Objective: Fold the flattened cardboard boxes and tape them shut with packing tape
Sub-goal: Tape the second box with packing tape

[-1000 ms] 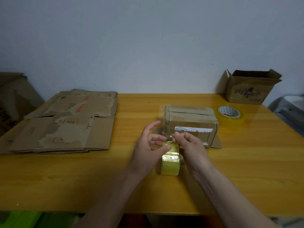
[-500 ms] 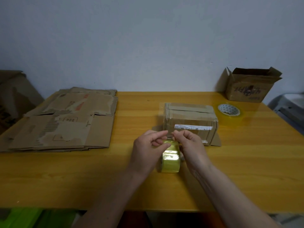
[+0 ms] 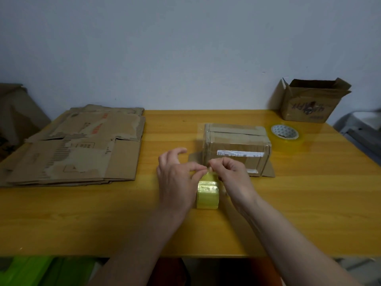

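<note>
1. The tape roll (image 3: pixel 207 194) stood on edge on the tabletop (image 3: pixel 309 203), just before the box (image 3: pixel 236 147).
2. The left hand (image 3: pixel 177 178) and the right hand (image 3: pixel 233 176) both pinched at the roll's top.
3. Flat boxes (image 3: pixel 78 145) lay stacked at left.

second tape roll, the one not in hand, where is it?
Head view, far right of the table: the spare tape roll lies flat between the taped box and the open box.
</note>
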Available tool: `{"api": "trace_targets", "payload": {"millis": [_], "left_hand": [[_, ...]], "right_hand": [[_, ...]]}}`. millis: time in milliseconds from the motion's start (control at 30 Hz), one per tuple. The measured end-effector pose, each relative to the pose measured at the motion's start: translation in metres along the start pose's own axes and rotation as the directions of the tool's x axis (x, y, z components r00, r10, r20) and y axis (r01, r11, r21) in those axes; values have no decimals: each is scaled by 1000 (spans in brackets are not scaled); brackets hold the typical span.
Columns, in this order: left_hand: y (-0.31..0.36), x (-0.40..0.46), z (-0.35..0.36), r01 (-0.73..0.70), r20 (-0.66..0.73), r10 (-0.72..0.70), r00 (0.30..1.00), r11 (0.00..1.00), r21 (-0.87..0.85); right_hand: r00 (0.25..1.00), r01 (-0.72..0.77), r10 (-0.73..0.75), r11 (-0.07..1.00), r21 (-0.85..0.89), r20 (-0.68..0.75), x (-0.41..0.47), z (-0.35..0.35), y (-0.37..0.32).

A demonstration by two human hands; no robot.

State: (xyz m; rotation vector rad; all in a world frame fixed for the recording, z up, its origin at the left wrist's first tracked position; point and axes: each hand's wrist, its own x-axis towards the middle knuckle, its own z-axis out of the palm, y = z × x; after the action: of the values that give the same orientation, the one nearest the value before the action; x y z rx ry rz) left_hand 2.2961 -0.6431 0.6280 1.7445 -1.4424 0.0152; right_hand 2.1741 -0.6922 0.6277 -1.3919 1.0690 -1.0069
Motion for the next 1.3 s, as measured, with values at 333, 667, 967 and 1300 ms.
{"api": "trace_targets", "payload": {"millis": [333, 667, 967, 1300], "left_hand": [[-9, 2, -1, -28, 1, 28, 1000, 999, -41], [-16, 7, -9, -88, 80, 95, 992, 993, -78], [-2, 15, -20, 214, 258, -120, 959, 901, -377], [50, 11, 8, 114, 358, 20, 934, 930, -350]], "right_hand": [[1000, 5, -5, 999, 36, -19, 5, -14, -5], [867, 494, -362, 532, -688, 342, 5, -12, -14], [990, 142, -126, 913, -382, 66, -7, -13, -11], [983, 90, -53, 973, -211, 176, -20, -88, -21]]}}
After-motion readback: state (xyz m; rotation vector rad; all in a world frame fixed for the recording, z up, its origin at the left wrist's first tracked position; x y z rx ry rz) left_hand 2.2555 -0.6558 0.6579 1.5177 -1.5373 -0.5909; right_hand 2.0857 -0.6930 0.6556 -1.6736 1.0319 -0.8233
